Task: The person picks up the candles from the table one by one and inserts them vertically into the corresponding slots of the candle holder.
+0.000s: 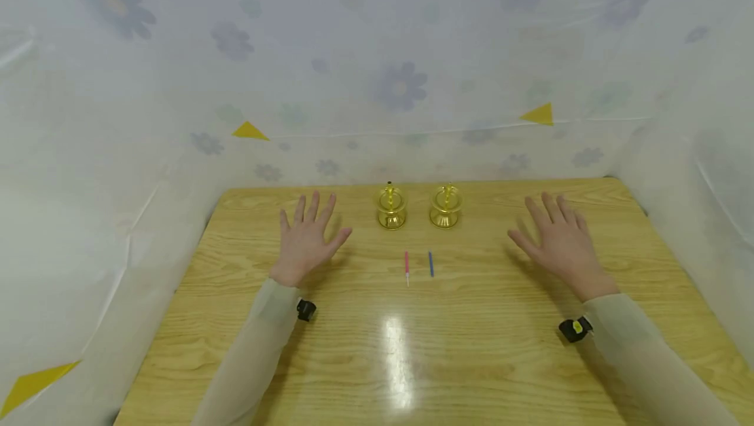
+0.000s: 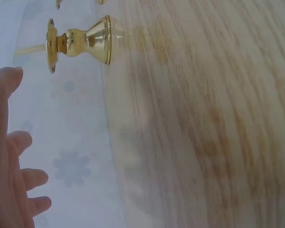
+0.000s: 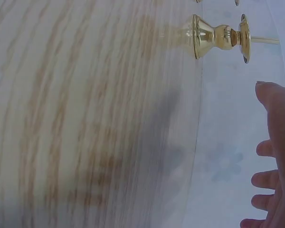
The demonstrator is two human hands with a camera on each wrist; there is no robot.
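Observation:
Two brass candle holders stand side by side near the table's far edge: the left candle holder (image 1: 391, 207) (image 2: 80, 39) and the right candle holder (image 1: 445, 206) (image 3: 219, 37). In front of them lie a thin red candle (image 1: 406, 266) and a thin blue candle (image 1: 430, 263). My left hand (image 1: 309, 237) (image 2: 12, 156) hovers flat over the table, fingers spread, left of the holders and holding nothing. My right hand (image 1: 556, 235) (image 3: 275, 161) hovers the same way to their right, also holding nothing.
The wooden table (image 1: 412, 354) is walled on three sides by white sheeting (image 1: 377, 72) printed with flowers and marked with yellow triangles. A glare patch shines on the near middle of the tabletop.

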